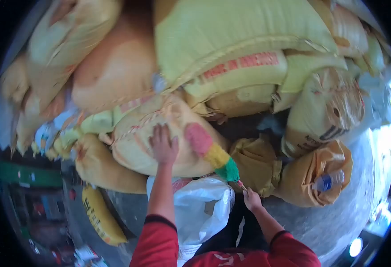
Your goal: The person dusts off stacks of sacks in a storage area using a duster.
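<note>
One fluffy duster (215,155), pink, yellow and green, slants over the near right edge of a pale sack (133,144); my right hand's (252,200) fingers pinch its thin handle. My left hand (164,147) lies palm-down on that sack, fingers spread. Just beyond its near edge sits a white plastic bag (200,200).

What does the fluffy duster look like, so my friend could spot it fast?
Find the pile of stuffed sacks, then the pale sack under the left hand. Just right of that hand is the fluffy duster, its handle in the right hand. Unlike the sacks, it's banded pink, yellow and green.
</note>
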A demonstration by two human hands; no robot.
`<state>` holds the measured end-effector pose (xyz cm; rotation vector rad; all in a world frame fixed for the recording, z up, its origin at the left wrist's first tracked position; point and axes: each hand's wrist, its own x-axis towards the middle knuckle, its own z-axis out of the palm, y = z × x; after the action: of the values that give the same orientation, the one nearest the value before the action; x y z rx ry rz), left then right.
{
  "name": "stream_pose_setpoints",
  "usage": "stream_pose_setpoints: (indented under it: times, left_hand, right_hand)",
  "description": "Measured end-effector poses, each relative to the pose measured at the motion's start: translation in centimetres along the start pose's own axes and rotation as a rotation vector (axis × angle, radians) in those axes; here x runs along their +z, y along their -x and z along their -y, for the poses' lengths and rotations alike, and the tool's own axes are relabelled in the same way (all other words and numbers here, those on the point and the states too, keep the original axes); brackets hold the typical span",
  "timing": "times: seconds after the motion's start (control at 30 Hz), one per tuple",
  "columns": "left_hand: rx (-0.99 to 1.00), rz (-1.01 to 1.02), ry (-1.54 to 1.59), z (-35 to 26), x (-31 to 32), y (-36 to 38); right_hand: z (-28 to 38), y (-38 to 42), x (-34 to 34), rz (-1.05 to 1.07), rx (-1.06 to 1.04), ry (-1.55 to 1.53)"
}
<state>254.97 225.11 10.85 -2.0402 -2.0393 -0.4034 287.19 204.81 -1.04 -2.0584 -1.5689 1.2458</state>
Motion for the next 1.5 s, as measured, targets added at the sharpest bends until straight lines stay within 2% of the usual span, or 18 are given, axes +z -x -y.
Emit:
stream_pose_setpoints:
  times: [0.1, 0.17, 0.27, 0.4, 0.5, 0.57, 0.63, 0.7, 0.8, 0.9, 0.97, 1.03, 1.07, 1.13, 1.37, 1.43, 1.47, 1.5]
  left_hand:
    - [0.021, -0.045, 0.003, -0.3, -1.0, 0.1]
    - [0.02, -0.053, 0.005, -0.4, -1.1, -0.3]
    - [0.04, -0.079, 0.032, -0.4, -0.7, -0.9]
    - [0.054, -0.062, 0.049, -0.5, -0.7, -0.4]
    - [0.054, -0.086, 0.07, -0.6, -0.9, -0.4]
    - [0.067, -0.107, 0.07, -0.4, -0.7, -0.5]
    - [0.065, -0.115, 0.081, -0.5, -0.6, -0.6]
    - [0.062, -0.118, 0.09, -0.4, -0.5, -0.6]
    - [0.059, -0.122, 0.088, 0.0, -0.4, -0.3]
    - [0.067, -0.135, 0.028, -0.1, -0.6, -0.4]
    - [0.068, -0.123, 0.039, 0.0, -0.7, -0.4]
    - [0.034, -0.14, 0.053, 0.3, -0.5, -0.3]
    - [0.03, -0.136, 0.081, 0.5, -0.4, -0.3]
    - [0.018, -0.134, 0.117, 0.4, -0.6, -0.4]
    - [-0.022, -0.317, 0.17, 0.3, -0.1, 1.1]
    - [0.048, -0.281, 0.384, -1.8, -0.6, 5.5]
    - [0.168, -0.168, 0.584, -2.8, -0.1, 8.0]
    - [0.081, 0.203, 0.737, -4.5, -0.5, 11.0]
  right_hand:
    - [-9.5, -4.3, 6.3, 0.16, 0.249, -0.185]
    - [-14.2, -6.4, 7.8, 0.205, 0.18, 0.159]
    - [-7.4, -5.7, 5.4, -0.035, 0.206, -0.006]
    - [1.8, -5.4, 5.8, 0.111, 0.197, -0.253]
    - [-0.5, -6.8, 11.1, 0.126, 0.192, -0.179]
    - [-7.3, -9.8, 14.6, 0.191, 0.182, 0.072]
    - [-11.0, -10.4, 14.0, 0.016, -0.076, 0.307]
    - [-10.0, -11.4, 9.8, 0.343, 0.087, 0.349]
    - [-5.0, -9.6, 4.0, 0.146, 0.133, 0.15]
    - [-1.3, -7.0, -1.5, 0.178, 0.12, 0.111]
    - [-3.8, -6.0, -2.2, 0.256, 0.081, 0.139]
    - [-4.7, -4.0, -3.5, 0.033, -0.385, 0.245]
    - [-5.5, -3.3, -3.9, 0.051, -0.403, 0.261]
    - [-6.7, -2.3, -4.7, 0.384, 0.153, 0.536]
    - [-7.1, 2.2, -5.5, 0.112, 0.124, 0.468]
    - [-5.4, 4.0, -6.8, 0.079, 0.093, 0.5]
    - [-5.0, 5.3, -7.8, 0.112, 0.104, 0.548]
    - [-5.2, 6.3, -8.5, 0.12, 0.081, 0.624]
